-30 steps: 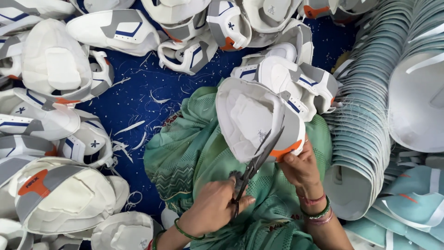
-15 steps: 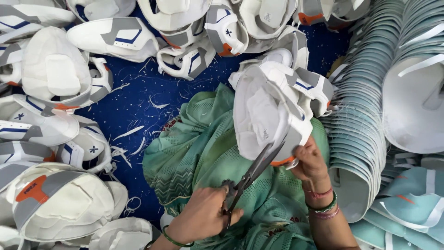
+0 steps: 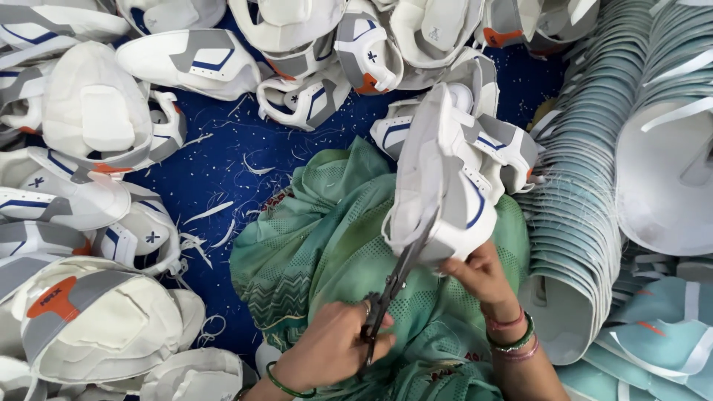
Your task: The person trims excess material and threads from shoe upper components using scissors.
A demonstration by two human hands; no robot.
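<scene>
**Shoe upper under the scissors**

A white moulded shoe upper with grey panels and blue stripes (image 3: 445, 186) stands tilted on edge, pinched from below by the right hand (image 3: 483, 278). Dark metal scissors (image 3: 397, 278), gripped in the left hand (image 3: 334, 349), reach up to its lower rim.

Left hand (image 3: 334, 349) grips scissors (image 3: 397, 278), blades at the edge of a white shoe upper (image 3: 445, 178). Right hand (image 3: 483, 275) holds that upper from below (over green cloth (image 3: 312, 238)). Stacked pale pieces (image 3: 587, 186) at right.

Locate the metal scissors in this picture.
In the head view, the metal scissors sit low centre, held by the left hand, blades against the white shoe upper over green cloth.
</scene>
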